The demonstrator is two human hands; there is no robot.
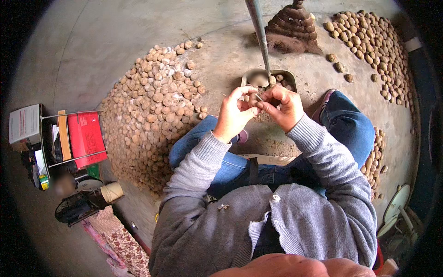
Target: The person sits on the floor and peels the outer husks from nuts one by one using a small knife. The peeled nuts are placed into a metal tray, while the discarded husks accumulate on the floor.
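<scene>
My left hand (237, 112) and my right hand (284, 105) meet in front of my knees, fingertips close together. Between the left fingers is a small brownish rounded piece (253, 99), partly covered by the fingers. The right thumb and forefinger pinch a thin, light-coloured sliver-like object (259, 98) against it; its kind cannot be told. Just beyond the hands stands a rectangular container (293, 80) with several round brown lumps in it, and a blurred pale shape at its left. A metal pole (259, 31) comes down to the container's middle.
A large heap of round, pale brown lumps (166, 97) spreads over the floor at left. Another heap (377, 45) lies at upper right, a smaller one (377, 162) beside my right knee. A brown tiered object (293, 27) stands beyond the container. A rack with a red box (86, 138) is far left.
</scene>
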